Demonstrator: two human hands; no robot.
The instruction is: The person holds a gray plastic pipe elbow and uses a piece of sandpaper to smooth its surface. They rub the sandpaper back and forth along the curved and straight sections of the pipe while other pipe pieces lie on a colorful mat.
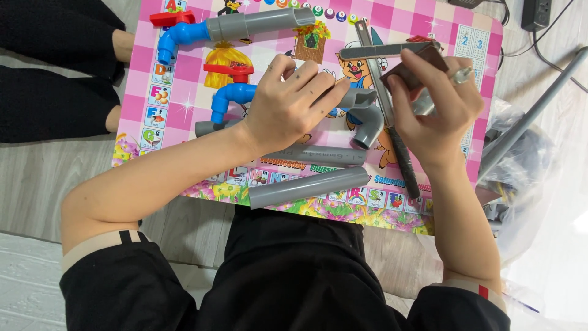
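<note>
My left hand (288,101) lies over the middle of the pink checked play mat (184,98), fingers curled and pressing on a grey pipe elbow (366,119) whose near end pokes out past my fingertips. The elbow sits between my two hands — touching the left, just beside the right. One mouth of it opens toward the top right, the other leg turns down toward me, so its bend faces my right hand.

My right hand (438,104) is closed around a small dark brown block (411,67), held tilted just above the elbow; whether the block touches the pipe I cannot tell.

A long hacksaw (387,116) lies under my right hand, its long axis running from the far edge of the mat down toward me, dark handle nearest me. Two straight grey pipe lengths (309,187) lie near my wrists, their long axes left to right, slightly tilted. Further left stand two blue taps with red handles (229,92) — the far one joined to a grey pipe
</note>
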